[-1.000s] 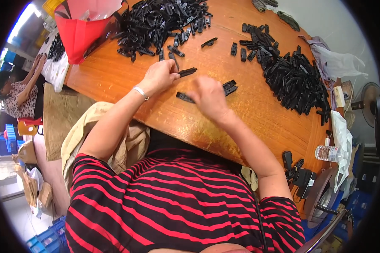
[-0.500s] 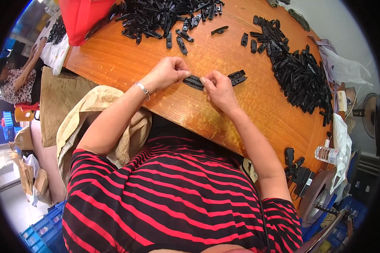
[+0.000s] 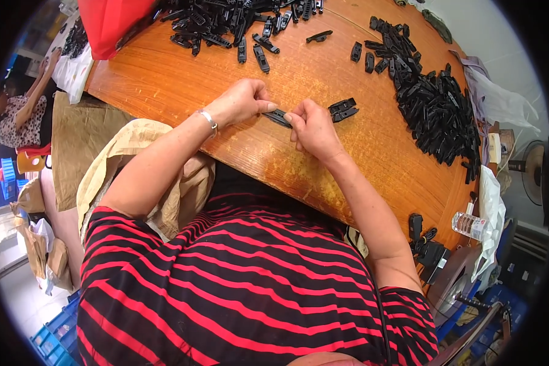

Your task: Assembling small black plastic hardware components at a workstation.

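Observation:
Between my two hands is a slim black plastic part (image 3: 277, 117) with slots along it, held just over the wooden table. My left hand (image 3: 243, 102) pinches its left end between thumb and fingers. At the other end my right hand (image 3: 314, 127) grips it the same way, and the fingertips cover that end. Just right of my right hand lie black plastic parts (image 3: 343, 110), side by side on the wood. A single black part (image 3: 319, 36) rests farther off.
A large heap of black parts (image 3: 226, 21) lies at the far side, and another pile (image 3: 439, 116) at the right. A red bag (image 3: 113, 27) stands far left. A plastic bottle (image 3: 468, 225) and a black adapter (image 3: 432, 259) sit at right. Another person (image 3: 27, 116) works at left.
Both hands keep their pinch on the black part, which shifts only slightly. The whole view has moved a little; the piles stay as they were.

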Demonstrator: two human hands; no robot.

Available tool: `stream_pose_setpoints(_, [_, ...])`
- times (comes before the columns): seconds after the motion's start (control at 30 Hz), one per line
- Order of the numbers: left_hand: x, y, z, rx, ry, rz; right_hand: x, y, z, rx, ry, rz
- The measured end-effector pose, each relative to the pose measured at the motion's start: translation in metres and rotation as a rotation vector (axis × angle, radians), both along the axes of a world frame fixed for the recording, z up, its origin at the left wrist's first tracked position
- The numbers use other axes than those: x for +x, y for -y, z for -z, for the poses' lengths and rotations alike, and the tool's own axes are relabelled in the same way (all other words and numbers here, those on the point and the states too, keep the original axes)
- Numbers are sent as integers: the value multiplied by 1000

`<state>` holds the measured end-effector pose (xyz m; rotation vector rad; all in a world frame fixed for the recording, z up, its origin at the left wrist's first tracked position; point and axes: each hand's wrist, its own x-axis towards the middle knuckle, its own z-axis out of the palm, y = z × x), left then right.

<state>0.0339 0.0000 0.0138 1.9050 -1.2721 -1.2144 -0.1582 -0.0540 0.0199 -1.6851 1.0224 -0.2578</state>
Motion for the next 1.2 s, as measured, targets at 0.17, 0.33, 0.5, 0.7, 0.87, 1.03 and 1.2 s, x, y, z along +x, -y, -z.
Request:
stream_pose_setpoints(0.17, [-3, 2, 11, -108, 154, 55, -4, 6, 8, -117, -42, -38])
stream_pose_setpoints(0.33, [-8, -10, -3, -107, 211, 95, -10, 7, 21, -240, -23, -104])
stream_pose_setpoints(0.5, [-9, -70, -93, -315, 177, 62, -48, 17, -2, -533, -48, -59])
stream_pose_setpoints(0.7, [32, -185, -167, -211, 294, -36, -92, 55, 9, -1116, -107, -70])
stream_pose_setpoints(0.87, [44, -252, -120, 53, 633, -155, -76, 50, 10, -977, -60, -125])
stream_pose_setpoints(1.03, [36, -237, -115, 9, 885, -127, -51, 40, 10, -953, -12, -102])
stream_pose_setpoints(1.2, [13, -133, -166, -284, 788, 92, -28, 22, 21, -867, 51, -171])
